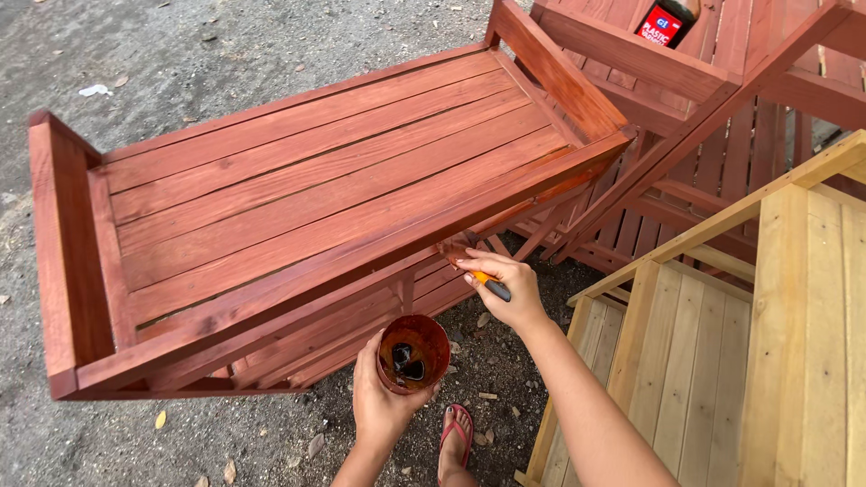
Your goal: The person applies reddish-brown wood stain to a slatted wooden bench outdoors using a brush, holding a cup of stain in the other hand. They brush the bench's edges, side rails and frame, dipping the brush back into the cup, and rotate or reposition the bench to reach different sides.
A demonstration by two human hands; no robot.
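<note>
Head view, looking down over outdoor ground. The left hand [383, 397] is wrapped around a small round cup [413, 353] stained red-brown, dark liquid pooled at its bottom, held below the front edge of a red-stained slatted wooden rack [316, 189]. The right hand [501, 287] is closed on a brush [492, 281] with an orange and dark handle, its working end pressed up under the rack's front rail; the bristles are hidden behind the rail and fingers.

Around them: a second red-stained wooden frame [704, 117] leans against the rack's right end, and an unstained pale wooden frame [722, 343] crowds the right forearm from the right. A dark container with a red label [666, 22] sits at the top edge, cut off by the frame. A foot in a red sandal [457, 437] stands on gravel ground [135, 54] strewn with leaves and scraps.

The rack's lower shelves are mostly hidden beneath its top slats. Both forearms run out of view at the bottom.
</note>
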